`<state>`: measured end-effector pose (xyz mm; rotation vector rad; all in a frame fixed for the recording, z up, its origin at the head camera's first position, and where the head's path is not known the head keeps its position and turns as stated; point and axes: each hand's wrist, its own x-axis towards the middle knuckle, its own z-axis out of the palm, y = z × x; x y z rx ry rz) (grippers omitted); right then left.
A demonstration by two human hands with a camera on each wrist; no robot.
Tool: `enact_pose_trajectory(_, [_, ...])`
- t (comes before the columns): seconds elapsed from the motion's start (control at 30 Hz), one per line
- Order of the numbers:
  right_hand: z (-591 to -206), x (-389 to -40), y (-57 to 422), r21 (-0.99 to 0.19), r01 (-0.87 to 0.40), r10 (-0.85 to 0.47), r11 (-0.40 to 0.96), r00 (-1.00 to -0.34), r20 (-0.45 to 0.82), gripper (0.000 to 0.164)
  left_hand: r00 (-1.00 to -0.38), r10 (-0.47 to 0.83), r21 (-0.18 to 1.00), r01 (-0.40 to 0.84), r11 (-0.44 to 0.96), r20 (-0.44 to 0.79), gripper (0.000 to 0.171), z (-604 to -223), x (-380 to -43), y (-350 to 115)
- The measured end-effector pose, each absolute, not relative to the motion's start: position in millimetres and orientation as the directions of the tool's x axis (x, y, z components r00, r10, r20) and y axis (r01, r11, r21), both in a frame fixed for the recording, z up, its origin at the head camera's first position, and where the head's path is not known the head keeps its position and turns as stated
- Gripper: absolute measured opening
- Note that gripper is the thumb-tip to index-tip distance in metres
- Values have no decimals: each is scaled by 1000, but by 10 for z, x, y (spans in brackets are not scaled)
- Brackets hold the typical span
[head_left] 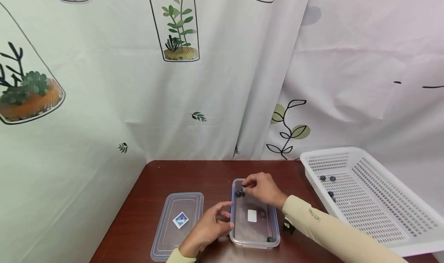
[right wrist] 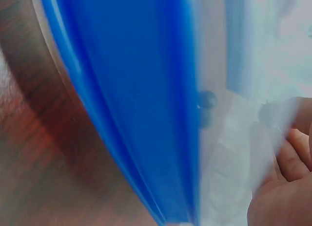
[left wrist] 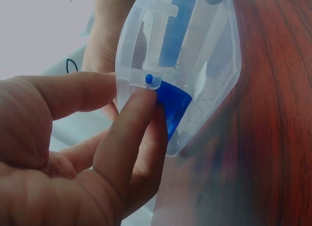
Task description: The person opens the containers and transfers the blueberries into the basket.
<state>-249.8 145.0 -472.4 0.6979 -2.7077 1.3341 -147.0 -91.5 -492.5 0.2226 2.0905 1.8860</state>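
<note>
A clear plastic container [head_left: 243, 232] with blue side clips [left wrist: 173, 106] sits on the table. My right hand [head_left: 263, 190] reaches over its far end and pinches a blueberry [right wrist: 265, 113] between thumb and fingers. Just below those fingertips, a few blueberries [head_left: 238, 193] lie on the container floor; another blueberry [head_left: 270, 239] rests in the near right corner. On the left side, my left hand [head_left: 211, 224] holds the container's edge, thumb at the rim and fingertips against the wall by a blue clip.
Left of the container lies a clear lid [head_left: 163, 232] with a blue-and-white label. A white perforated basket [head_left: 392, 193] holding several blueberries stands at the right. Beneath the right sleeve, a small black object [head_left: 288, 226] shows beside the container. A printed curtain [head_left: 222, 82] hangs behind the table [head_left: 132, 224].
</note>
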Motion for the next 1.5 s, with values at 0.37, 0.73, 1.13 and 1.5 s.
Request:
enact_pose_trajectory(0.37, [-4342,-2497,1916,-807,-255,-206,533,-964,168,16,-939,323,989,-85,121,-121,69,-4935,-1473,-918])
enact_pose_trajectory(0.73, [-3990,-2483,2614,-772,-213,-82,599,-975,205,26,-939,324,989,-80,124,-117,70,-4911,-1471,-921])
enact_pose_trajectory(1.13, [-3859,-2384,3426,-742,-117,44,660,-980,194,41,-934,339,989,-75,125,-114,70,-4865,-1460,-921])
enact_pose_trajectory(1.5, [-4093,-2332,3926,-707,-46,79,706,-987,143,45,-937,324,986,-85,143,-128,70,-4880,-1457,-914])
